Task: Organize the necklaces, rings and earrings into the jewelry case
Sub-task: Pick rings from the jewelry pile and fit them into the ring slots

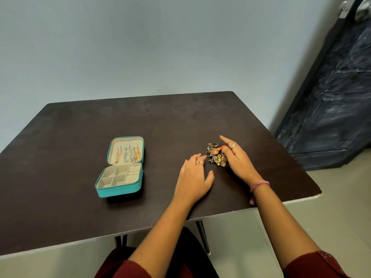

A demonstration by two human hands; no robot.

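A teal jewelry case [120, 189] lies open on the left of the dark table [80, 197]. Necklaces [127, 153] hang inside its raised lid. Its cream lower tray has square compartments and ring rolls with nothing in them. A heap of rings and earrings [215, 155] lies right of centre. My left hand [194, 175] rests on the table with its fingertips touching the heap's left side. My right hand [235, 159] reaches over the heap's right side, fingers spread, one fingertip on the pile. Neither hand holds anything.
The table's near edge [140, 229] runs just before my lap, its right edge [313, 183] close by my right wrist. A dark door [331, 97] with a metal knob stands at the right. A pale blue wall lies behind the table.
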